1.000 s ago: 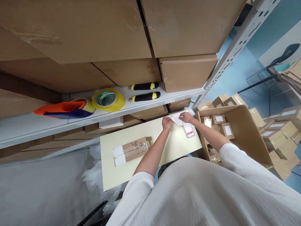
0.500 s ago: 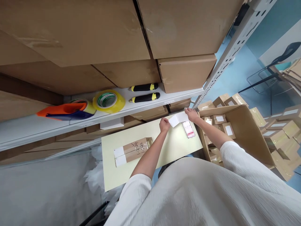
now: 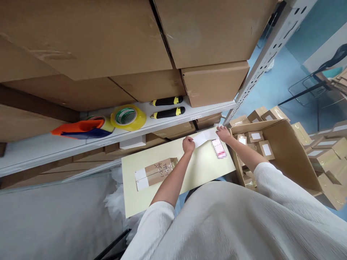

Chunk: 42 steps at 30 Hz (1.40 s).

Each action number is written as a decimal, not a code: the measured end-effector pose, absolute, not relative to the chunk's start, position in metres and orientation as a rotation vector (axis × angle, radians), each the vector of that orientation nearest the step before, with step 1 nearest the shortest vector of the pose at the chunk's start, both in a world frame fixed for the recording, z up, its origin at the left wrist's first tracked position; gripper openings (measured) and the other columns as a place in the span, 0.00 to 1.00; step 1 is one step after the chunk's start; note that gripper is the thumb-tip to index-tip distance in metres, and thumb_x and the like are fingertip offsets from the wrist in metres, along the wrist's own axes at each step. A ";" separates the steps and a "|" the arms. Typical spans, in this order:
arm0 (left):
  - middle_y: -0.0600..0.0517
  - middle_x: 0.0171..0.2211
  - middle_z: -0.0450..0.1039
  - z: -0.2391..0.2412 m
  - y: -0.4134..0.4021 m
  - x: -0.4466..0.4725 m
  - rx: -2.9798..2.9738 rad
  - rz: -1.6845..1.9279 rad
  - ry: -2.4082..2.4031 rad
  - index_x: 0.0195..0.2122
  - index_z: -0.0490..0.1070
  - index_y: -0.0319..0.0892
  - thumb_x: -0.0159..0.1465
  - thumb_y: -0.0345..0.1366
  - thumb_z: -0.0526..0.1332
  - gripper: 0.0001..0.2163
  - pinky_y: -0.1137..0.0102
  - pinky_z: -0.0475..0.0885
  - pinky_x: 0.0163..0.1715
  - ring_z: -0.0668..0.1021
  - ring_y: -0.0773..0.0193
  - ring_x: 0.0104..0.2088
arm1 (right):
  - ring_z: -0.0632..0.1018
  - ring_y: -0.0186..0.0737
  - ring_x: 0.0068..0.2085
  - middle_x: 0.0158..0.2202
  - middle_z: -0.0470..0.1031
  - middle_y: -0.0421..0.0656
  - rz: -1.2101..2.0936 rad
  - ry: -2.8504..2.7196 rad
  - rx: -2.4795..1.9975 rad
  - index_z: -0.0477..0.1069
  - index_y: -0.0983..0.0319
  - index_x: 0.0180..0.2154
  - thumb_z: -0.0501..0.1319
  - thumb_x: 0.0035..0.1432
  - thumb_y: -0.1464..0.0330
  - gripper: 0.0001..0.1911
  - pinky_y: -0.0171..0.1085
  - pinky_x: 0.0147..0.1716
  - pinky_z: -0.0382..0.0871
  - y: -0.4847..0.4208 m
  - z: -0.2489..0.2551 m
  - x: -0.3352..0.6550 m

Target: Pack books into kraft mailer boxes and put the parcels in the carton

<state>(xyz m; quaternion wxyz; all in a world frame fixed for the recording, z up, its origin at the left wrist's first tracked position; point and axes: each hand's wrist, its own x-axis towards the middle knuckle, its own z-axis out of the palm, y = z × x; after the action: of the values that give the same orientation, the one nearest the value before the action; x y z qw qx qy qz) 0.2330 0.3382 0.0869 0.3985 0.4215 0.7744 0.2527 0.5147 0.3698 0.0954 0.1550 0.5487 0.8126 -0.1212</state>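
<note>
A strip of white paper, perhaps labels, [image 3: 205,137] stretches between my two hands above the pale yellow tabletop [image 3: 200,168]. My left hand [image 3: 188,144] is closed on its left end, with the thumb side toward the paper. At the other end, my right hand [image 3: 223,134] grips the paper from above near the table's far right corner. Just below the strip lies a flat oblong thing, pixelated in white and pink [image 3: 218,148]. To the left, a brown cardboard box [image 3: 157,173] with dark handwriting and a white label rests on the table, partly behind my left forearm.
An open carton [image 3: 291,159] of small labelled boxes stands right of the table, with more boxes [image 3: 325,144] beyond. On the shelf [image 3: 151,124] are an orange-and-blue tape dispenser [image 3: 82,129], a yellow tape roll [image 3: 128,117] and two utility knives [image 3: 168,112]. Large cartons [image 3: 214,85] stand behind them.
The white strip has gone from bent in the middle to nearly straight between my hands. The view has shifted slightly; both hands keep nearly the same places.
</note>
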 end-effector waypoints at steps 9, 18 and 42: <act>0.51 0.38 0.78 0.096 0.336 0.241 1.016 0.648 1.927 0.31 0.72 0.47 0.52 0.20 0.59 0.12 0.65 0.72 0.44 0.79 0.56 0.42 | 0.63 0.66 0.71 0.73 0.64 0.61 -0.342 2.279 1.617 0.75 0.65 0.64 0.57 0.62 0.75 0.29 0.61 0.68 0.56 0.358 0.098 0.505; 0.53 0.36 0.80 0.098 0.332 0.247 1.004 0.743 1.832 0.30 0.74 0.47 0.56 0.23 0.59 0.10 0.65 0.73 0.46 0.80 0.59 0.41 | 0.62 0.57 0.74 0.77 0.59 0.56 -0.571 2.585 1.437 0.72 0.65 0.63 0.55 0.63 0.77 0.27 0.56 0.71 0.56 0.328 0.088 0.468; 0.52 0.33 0.78 0.105 0.322 0.228 0.756 0.908 1.777 0.31 0.75 0.45 0.58 0.29 0.62 0.05 0.65 0.78 0.39 0.80 0.63 0.33 | 0.62 0.64 0.73 0.76 0.60 0.61 -0.678 2.417 1.615 0.70 0.64 0.65 0.57 0.68 0.66 0.26 0.62 0.71 0.52 0.333 0.072 0.471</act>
<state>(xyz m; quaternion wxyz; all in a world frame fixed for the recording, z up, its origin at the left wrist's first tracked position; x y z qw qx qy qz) 0.2279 0.3215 0.1046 0.4825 0.3103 0.7294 0.3727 0.4713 0.3325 0.0722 0.0781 0.5394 0.8073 -0.2264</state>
